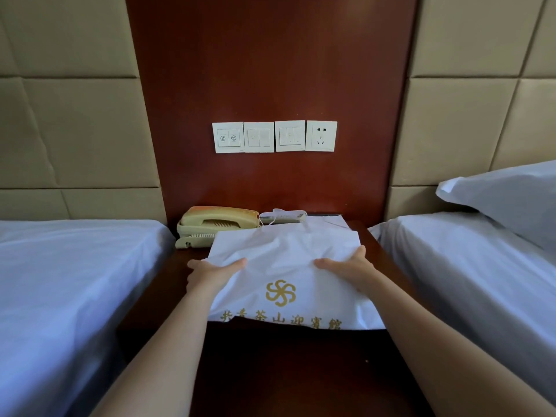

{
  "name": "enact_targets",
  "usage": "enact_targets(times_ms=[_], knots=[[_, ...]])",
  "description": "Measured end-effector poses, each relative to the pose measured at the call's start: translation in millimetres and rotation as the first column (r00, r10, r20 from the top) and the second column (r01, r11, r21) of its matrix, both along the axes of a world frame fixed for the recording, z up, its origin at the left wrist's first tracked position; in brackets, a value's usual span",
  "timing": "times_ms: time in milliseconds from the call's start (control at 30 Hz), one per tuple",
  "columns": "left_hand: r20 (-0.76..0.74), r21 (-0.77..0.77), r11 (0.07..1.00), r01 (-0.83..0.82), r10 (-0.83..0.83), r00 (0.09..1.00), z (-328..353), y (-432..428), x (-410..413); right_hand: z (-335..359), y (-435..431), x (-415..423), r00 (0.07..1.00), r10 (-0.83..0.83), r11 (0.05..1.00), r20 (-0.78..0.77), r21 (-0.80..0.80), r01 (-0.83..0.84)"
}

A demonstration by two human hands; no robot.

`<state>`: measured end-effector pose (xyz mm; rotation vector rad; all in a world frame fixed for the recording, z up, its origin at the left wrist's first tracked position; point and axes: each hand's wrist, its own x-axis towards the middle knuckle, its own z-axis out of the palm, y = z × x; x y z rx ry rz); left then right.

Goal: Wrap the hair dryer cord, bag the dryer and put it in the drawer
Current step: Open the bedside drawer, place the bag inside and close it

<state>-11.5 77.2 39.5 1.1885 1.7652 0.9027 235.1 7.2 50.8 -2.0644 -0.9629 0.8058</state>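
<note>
Between the two beds, on the dark nightstand [176, 266], a person holds a white bag [282, 257] printed with a gold emblem and gold lettering. From the head camera, the only view on offer, the left hand [215, 273] grips the bag's left side with the thumb laid across the top. The right hand [346, 267] grips the right side in much the same way. The bag's near edge seems to hang past the front of the nightstand.

The hair dryer and its cord are nowhere to be seen. They may well be inside the bag, which looks slightly full, but I cannot tell. The drawer does not show either; the dark space under the bag is too dim to read. A cream telephone [218, 222] sits just behind the bag's left corner, and a wall socket [321, 136] is on the panel above.

I take the step to be moving the bagged dryer towards the drawer. To do that well, both hands should keep an even hold so the load cannot slide to one end. The mouth should stay gathered, the bag should clear the telephone, and it should go in flat rather than be dropped.
</note>
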Motion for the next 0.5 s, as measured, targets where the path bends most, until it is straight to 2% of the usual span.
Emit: enact_targets(times_ms=[233, 500], knots=[[0.154, 0.045, 0.999, -0.031, 0.024, 0.988, -7, -11, 2, -4, -12, -5, 0.991, -0.004, 1.000, 0.137, 0.016, 0.002], [0.250, 0.175, 0.968, -0.177, 0.130, 0.959, -11, -42, 2, -6, -40, -13, 0.989, 0.006, 0.998, 0.148, 0.057, -0.015]])
